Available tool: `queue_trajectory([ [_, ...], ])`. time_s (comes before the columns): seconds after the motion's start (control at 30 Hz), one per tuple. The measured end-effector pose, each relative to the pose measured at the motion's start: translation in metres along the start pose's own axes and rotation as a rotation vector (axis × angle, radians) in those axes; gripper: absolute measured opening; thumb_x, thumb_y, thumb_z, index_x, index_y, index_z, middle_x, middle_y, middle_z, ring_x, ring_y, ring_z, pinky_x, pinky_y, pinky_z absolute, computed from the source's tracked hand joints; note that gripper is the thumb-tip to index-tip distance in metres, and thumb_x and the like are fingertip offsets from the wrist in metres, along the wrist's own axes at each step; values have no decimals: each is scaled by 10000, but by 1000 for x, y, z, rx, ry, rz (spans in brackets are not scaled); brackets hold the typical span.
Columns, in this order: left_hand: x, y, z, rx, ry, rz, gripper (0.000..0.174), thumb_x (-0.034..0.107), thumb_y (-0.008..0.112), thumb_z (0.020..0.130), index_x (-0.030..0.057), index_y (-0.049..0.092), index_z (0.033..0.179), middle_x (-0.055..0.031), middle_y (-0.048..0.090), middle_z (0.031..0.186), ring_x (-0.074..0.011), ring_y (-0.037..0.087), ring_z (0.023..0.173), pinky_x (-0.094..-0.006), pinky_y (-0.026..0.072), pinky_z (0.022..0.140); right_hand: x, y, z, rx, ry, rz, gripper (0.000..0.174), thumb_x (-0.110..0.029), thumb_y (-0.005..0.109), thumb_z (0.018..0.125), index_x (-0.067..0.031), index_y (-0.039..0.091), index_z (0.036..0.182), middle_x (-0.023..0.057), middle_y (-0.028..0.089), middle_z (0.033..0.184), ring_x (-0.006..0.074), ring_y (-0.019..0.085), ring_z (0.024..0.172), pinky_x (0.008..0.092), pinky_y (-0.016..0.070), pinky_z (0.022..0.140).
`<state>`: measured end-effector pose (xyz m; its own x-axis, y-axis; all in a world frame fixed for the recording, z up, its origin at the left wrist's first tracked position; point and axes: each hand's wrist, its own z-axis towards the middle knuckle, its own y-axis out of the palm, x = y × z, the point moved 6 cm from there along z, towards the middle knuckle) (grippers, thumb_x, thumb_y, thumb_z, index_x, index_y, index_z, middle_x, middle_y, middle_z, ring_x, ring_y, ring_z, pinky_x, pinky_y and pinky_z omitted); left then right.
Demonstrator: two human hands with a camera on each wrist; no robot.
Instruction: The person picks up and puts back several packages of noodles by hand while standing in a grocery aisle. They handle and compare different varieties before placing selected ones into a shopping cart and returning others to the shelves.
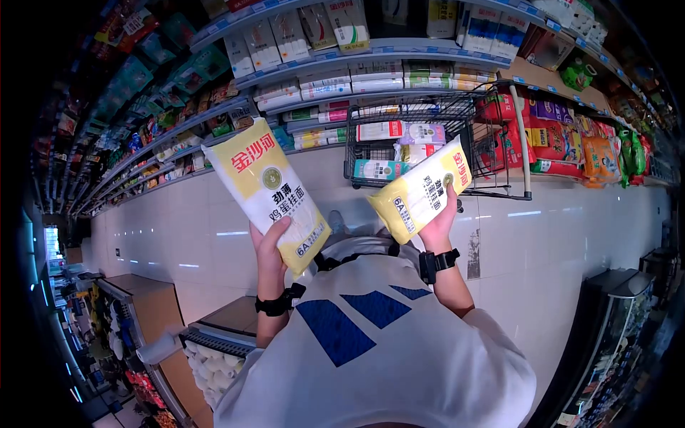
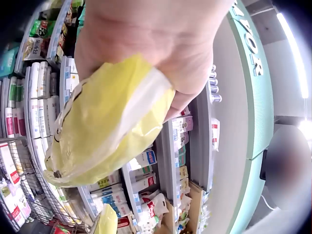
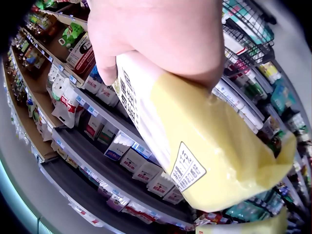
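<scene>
In the head view, the left hand (image 1: 270, 246) grips a yellow-and-white noodle package (image 1: 267, 189) near its lower end, thumb on the printed front. A matching package (image 1: 421, 189) is held by the right hand (image 1: 440, 217) at its right side. The two packages are apart, both with printed fronts up. In the left wrist view, the left hand (image 2: 151, 44) is wrapped behind the package's yellow end (image 2: 107, 122). The right wrist view has the right hand (image 3: 161, 39) around its package (image 3: 195, 141), partly covering it; a bit of the other package (image 3: 243, 228) shows at the bottom edge.
A black wire shopping cart (image 1: 349, 153) holding several packages stands ahead, against shelves (image 1: 321, 64) of packaged noodles. Colourful bags (image 1: 553, 139) lie on a low shelf at right. Tiled floor (image 1: 207, 235) surrounds the person; a display case (image 1: 603, 321) stands at lower right.
</scene>
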<state>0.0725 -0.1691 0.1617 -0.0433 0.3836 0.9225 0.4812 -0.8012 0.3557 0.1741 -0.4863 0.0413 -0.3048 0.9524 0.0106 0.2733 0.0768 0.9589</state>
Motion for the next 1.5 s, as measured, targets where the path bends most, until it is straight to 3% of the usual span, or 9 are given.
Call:
queue_trajectory([
  [0.2, -9, -9, -5, 69, -58, 74, 578, 45, 664, 851, -66, 440, 1372, -218, 635, 1225, -298, 678, 1065, -396, 574, 910, 0, 0, 2, 63, 10, -78, 602, -416, 501, 1013, -48, 430, 1484, 177, 556, 1435, 361, 538, 1309, 537, 382, 1134],
  [0.6, -11, -2, -3, 3, -72, 73, 543, 60, 659, 845, -63, 487, 1345, -205, 670, 1176, -281, 703, 998, -376, 578, 873, 7, -5, 4, 95, 83, -140, 571, -261, 578, 932, -47, 464, 1449, 166, 566, 1425, 349, 548, 1299, 540, 381, 1144],
  [0.67, -11, 2, -3, -19, -103, 24, 467, 4, 685, 838, -44, 519, 1272, -181, 683, 1144, -253, 705, 985, -372, 575, 859, 8, -7, 5, 115, 60, -176, 588, -239, 583, 914, -43, 453, 1453, 172, 566, 1424, 356, 543, 1306, 545, 378, 1147],
  [0.87, -11, 5, -8, -18, -118, 176, 512, 15, 728, 821, -38, 519, 1285, -167, 679, 1154, -244, 690, 1030, -360, 551, 901, 13, -16, 2, 166, 176, -223, 601, -240, 587, 914, -31, 430, 1456, 185, 570, 1411, 361, 566, 1278, 541, 404, 1129],
  [0.9, -19, 7, -4, -51, -94, 162, 526, -4, 724, 819, -36, 509, 1298, -169, 674, 1170, -250, 687, 1046, -364, 547, 918, 6, -18, 6, 206, 16, -400, 532, -234, 569, 950, -22, 455, 1424, 176, 600, 1351, 337, 594, 1238, 511, 452, 1091],
  [1.0, -28, 0, -5, -31, -170, 138, 536, -18, 720, 817, -29, 506, 1308, -166, 672, 1172, -251, 687, 1046, -370, 545, 923, 7, -27, 7, 220, 68, -426, 518, -226, 592, 957, -16, 459, 1412, 175, 610, 1324, 321, 612, 1208, 486, 478, 1062],
  [1.1, -28, 9, -2, -119, -114, 75, 533, -30, 716, 816, -23, 510, 1308, -158, 676, 1166, -239, 688, 1034, -360, 545, 918, 1, -38, 11, 165, 33, -509, 521, -234, 608, 952, -14, 469, 1404, 147, 620, 1321, 297, 613, 1208, 457, 467, 1078],
  [1.23, -32, 11, 6, -97, -110, 131, 532, -58, 711, 811, -22, 515, 1304, -139, 682, 1154, -225, 689, 1022, -356, 545, 911, 0, -31, 8, 152, 77, -459, 521, -240, 613, 959, -18, 467, 1408, 142, 619, 1327, 291, 609, 1216, 450, 459, 1085],
  [1.5, -41, 28, 15, -93, -194, 30, 542, -30, 699, 866, -11, 464, 1354, -160, 650, 1212, -249, 674, 1071, -374, 555, 918, -23, -27, 7, 178, -113, -590, 415, -192, 612, 1011, 10, 521, 1362, 139, 642, 1289, 250, 647, 1157, 404, 526, 1002],
])
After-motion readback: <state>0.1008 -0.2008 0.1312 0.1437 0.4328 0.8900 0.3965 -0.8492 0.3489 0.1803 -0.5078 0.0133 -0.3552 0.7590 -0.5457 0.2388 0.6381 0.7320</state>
